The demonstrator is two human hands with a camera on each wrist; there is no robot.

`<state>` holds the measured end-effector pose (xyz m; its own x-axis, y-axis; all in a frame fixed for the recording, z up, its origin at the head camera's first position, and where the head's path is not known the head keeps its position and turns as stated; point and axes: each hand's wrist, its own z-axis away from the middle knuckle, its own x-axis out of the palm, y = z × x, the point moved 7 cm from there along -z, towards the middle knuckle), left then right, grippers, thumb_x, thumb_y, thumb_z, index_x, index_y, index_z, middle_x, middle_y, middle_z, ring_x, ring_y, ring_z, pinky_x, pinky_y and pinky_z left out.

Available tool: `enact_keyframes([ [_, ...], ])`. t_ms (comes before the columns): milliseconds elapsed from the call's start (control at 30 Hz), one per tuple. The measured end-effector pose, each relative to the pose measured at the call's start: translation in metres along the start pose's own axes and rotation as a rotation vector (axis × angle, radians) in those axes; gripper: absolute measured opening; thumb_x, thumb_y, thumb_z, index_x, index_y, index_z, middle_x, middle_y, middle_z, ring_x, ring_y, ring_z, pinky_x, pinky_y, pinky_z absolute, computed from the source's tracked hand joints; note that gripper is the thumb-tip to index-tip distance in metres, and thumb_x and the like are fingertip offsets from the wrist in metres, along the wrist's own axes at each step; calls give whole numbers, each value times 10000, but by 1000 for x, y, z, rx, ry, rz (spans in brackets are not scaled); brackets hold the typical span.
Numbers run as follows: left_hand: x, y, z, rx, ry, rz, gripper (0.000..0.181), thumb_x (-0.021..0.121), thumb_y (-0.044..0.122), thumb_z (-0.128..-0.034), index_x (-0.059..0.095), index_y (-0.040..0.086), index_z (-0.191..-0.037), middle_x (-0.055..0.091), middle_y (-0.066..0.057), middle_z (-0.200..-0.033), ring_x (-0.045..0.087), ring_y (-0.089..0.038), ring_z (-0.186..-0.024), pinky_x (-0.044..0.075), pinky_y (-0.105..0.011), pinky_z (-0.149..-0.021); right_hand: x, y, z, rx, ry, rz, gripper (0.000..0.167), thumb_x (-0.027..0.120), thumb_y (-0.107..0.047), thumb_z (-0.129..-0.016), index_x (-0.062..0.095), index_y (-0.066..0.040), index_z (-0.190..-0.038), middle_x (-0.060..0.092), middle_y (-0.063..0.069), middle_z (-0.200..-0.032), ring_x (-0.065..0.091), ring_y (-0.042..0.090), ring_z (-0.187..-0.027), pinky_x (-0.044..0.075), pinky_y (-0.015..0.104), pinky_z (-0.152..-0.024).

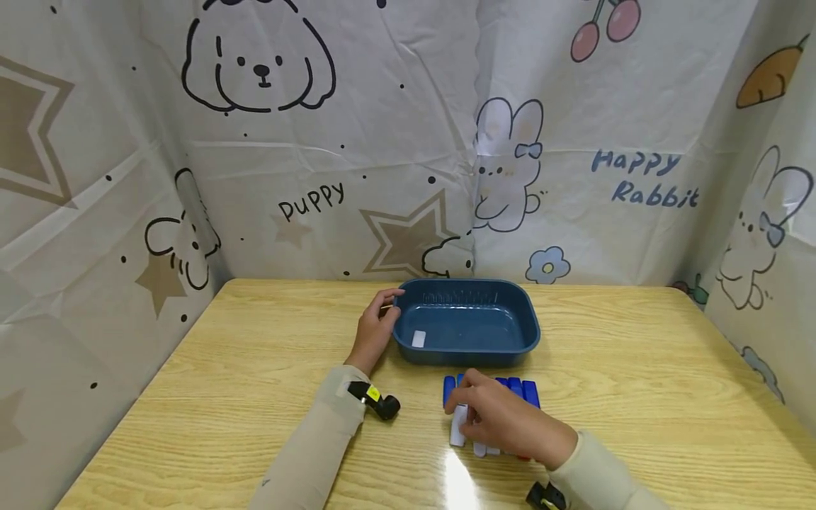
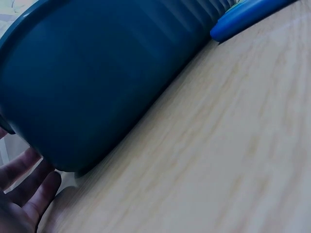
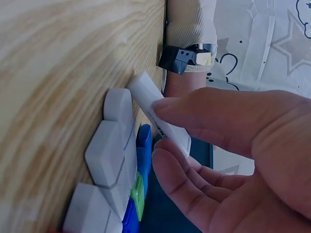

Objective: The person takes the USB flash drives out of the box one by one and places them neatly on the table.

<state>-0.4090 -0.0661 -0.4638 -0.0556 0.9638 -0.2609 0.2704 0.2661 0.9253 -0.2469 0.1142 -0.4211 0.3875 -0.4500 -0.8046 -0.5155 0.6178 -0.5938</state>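
My right hand [image 1: 500, 418] pinches a small white bar [image 3: 145, 92] with dark print on one side, tilted between thumb and fingertips. Under and around that hand lie several white pieces [image 3: 106, 153] side by side, partly hidden in the head view. Behind them is a row of blue pieces [image 1: 530, 394], and a green piece [image 3: 138, 195] shows in the right wrist view. My left hand [image 1: 372, 333] touches the left end of a dark blue plastic basin [image 1: 465, 358], its fingers loosely extended along the outside. Inside the basin, near its front left corner, lies one white piece [image 1: 418, 338].
A light wood-grain table [image 1: 255, 397] carries everything. Behind it and at both sides hangs a printed cloth [image 1: 306, 156]. A bit of red [image 1: 524, 458] peeks out below my right hand. Each wrist wears a small black camera [image 1: 382, 405].
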Motion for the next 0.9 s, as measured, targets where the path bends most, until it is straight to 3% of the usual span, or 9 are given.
enact_keyframes([
  [233,1,1,0,-3,-2,-6,331,516,190,-921,611,264,-1229,580,-13,-1270,523,-232,-1176,427,-440,-993,3,2,2,78,-28,-1,265,749,-90,-805,695,-138,-1061,441,-16,-1032,555,58,-744,479,198,-641],
  [600,1,0,0,-9,-4,-3,328,520,185,-922,618,268,-1223,585,-21,-1266,533,-241,-1167,437,-438,-981,7,1,1,73,-29,116,276,793,-164,-784,686,-162,-1038,470,-14,-1050,480,82,-735,446,215,-619],
  [900,0,0,0,-7,0,8,325,518,170,-925,622,260,-1219,593,-20,-1255,533,-236,-1165,434,-431,-983,8,-4,3,51,-30,148,338,824,-180,-749,684,-140,-1054,476,-16,-1041,477,97,-770,443,224,-631],
])
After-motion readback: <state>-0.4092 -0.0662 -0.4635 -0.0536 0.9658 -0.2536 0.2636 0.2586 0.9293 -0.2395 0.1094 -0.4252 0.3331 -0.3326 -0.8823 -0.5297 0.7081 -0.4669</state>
